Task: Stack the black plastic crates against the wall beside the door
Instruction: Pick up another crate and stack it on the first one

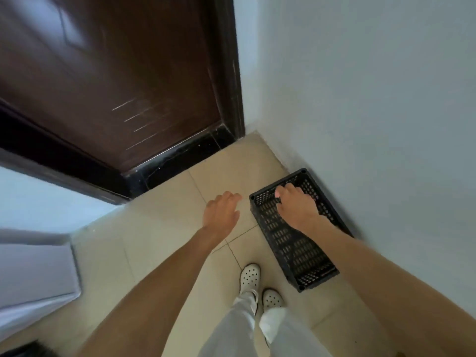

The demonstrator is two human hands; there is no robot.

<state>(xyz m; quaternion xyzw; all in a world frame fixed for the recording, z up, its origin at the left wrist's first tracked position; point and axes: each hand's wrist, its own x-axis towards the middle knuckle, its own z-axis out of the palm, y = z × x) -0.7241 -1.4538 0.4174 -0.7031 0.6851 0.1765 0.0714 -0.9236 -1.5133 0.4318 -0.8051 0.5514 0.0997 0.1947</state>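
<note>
A black perforated plastic crate (296, 248) lies on the beige tiled floor, its long side against the white wall (373, 99) to the right of the dark brown door (116, 81). My right hand (296, 204) hovers above the crate's far end, fingers loosely curled, holding nothing. My left hand (221, 210) hangs over bare floor just left of the crate, fingers apart and empty. Whether either hand touches the crate cannot be made out. Only one crate is in view.
My feet in white perforated shoes (257, 287) stand just left of the crate's near end. A black door threshold (180, 161) runs along the floor ahead. A pale grey object (33, 274) stands at the left. A dark shape shows at the bottom-left corner.
</note>
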